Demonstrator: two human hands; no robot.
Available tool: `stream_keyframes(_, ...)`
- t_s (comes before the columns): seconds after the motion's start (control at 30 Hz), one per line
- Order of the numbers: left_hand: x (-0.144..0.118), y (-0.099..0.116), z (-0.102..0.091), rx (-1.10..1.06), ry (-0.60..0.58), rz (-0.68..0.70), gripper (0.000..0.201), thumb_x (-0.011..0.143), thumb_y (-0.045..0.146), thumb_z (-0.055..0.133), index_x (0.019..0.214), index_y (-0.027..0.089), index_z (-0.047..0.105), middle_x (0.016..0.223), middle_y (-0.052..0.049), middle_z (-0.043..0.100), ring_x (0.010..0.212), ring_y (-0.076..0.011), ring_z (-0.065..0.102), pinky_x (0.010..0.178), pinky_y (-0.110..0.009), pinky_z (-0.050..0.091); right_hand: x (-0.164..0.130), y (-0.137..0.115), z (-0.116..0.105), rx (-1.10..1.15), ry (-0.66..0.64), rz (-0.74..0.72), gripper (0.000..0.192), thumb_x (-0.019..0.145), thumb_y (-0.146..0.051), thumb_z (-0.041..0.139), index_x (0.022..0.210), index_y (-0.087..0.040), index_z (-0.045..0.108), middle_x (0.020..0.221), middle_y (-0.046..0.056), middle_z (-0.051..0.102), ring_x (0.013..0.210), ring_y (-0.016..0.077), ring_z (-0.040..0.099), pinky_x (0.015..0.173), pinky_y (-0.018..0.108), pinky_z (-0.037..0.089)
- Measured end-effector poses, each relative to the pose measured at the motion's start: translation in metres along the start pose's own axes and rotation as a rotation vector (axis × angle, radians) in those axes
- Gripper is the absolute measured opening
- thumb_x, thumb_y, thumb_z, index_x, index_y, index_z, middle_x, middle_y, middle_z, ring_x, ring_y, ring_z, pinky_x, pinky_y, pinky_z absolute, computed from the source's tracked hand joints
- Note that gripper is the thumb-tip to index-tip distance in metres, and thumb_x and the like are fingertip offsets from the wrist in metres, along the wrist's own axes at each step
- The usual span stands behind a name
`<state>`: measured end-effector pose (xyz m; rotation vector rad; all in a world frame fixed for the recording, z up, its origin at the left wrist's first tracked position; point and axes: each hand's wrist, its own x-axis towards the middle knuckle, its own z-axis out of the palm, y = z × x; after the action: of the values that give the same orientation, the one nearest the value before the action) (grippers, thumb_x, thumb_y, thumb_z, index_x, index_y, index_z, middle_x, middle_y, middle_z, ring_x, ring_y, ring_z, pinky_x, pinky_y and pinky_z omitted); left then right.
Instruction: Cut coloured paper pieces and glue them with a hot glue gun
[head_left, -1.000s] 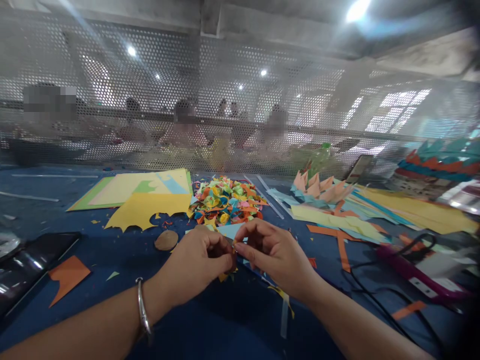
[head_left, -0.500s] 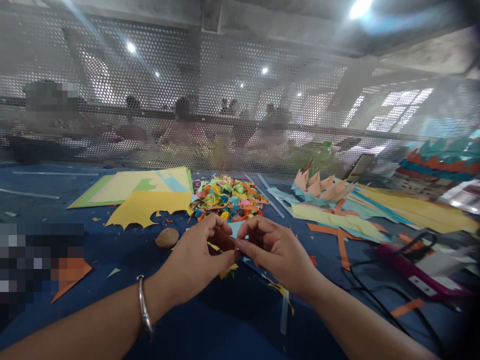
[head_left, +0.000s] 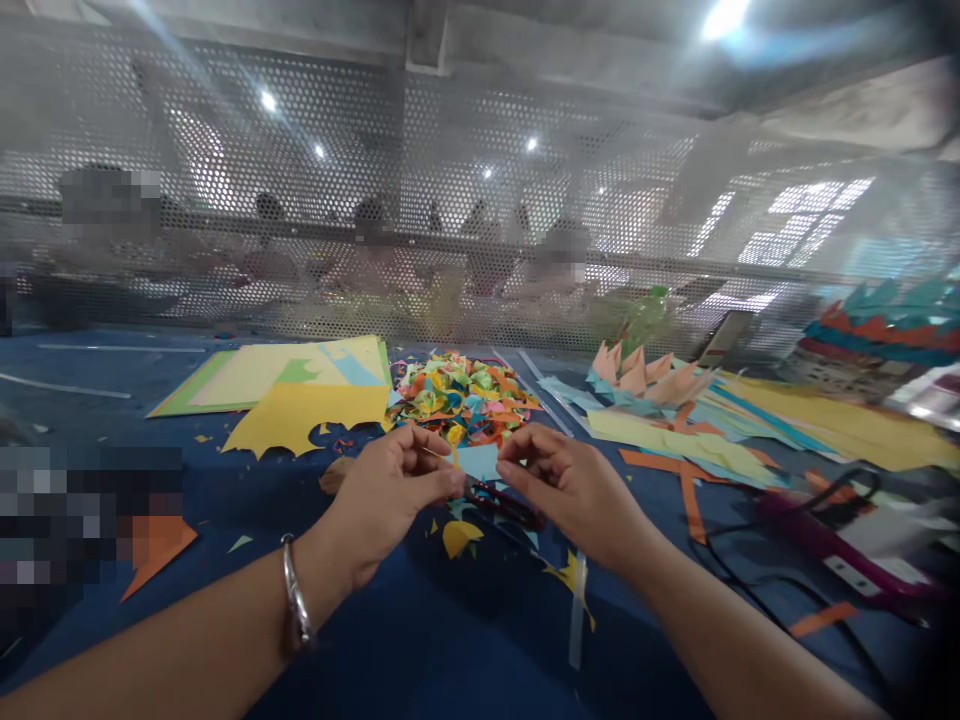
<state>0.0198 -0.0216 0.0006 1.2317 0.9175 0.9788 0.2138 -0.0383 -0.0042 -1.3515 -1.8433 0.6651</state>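
Head view: the two hands have parted. Half a second ago their fingertips nearly met above the blue table (head_left: pixel 420 660); now a clear gap shows between them. The left hand (head_left: pixel 394 495) has its thumb and fingers curled, with a thin yellow sliver (head_left: pixel 455 455) showing at the fingertips; I can't tell whether it is pinched there or only lies behind them. The right hand (head_left: pixel 581 495) is also curled, thumb tip close to the forefinger, and I can't tell if anything is caught in it.

That gap uncovers a good deal. What look like dark scissors (head_left: pixel 517 508) with reddish handles lie just beside the right fingers, and a light blue paper (head_left: pixel 478 462) shows more fully beyond the fingertips. Nearer the person, a small yellow scrap (head_left: pixel 461 538), partly covered before, now sits in plain sight below the hands. On the other side, the left hand now hides part of the round brown object (head_left: pixel 332 477), which was whole to the eye a moment ago.

Everything else seems to have stayed put: the mixed heap of paper bits (head_left: pixel 461 393) just past the hands, the yellow sheet (head_left: pixel 300 415) with its scalloped edge to the left, and the peach folded points (head_left: pixel 637 370) to the right.
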Motion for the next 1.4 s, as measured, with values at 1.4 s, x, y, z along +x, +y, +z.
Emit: stream_keyframes(1.4, 0.001, 0.003, -0.004, -0.042, 0.001, -0.042, 0.017, 0.067, 0.020, 0.071, 0.077, 0.015, 0.059, 0.070, 0.001, 0.059, 0.065, -0.0107, 0.056, 0.069, -0.026, 0.046, -0.046, -0.003, -0.016, -0.704, -0.146, 0.034, 0.012, 0.085, -0.024, 0.047, 0.076, -0.022, 0.055, 0.077, 0.003, 0.059, 0.070, 0.0200, 0.058, 0.059, 0.029, 0.040)
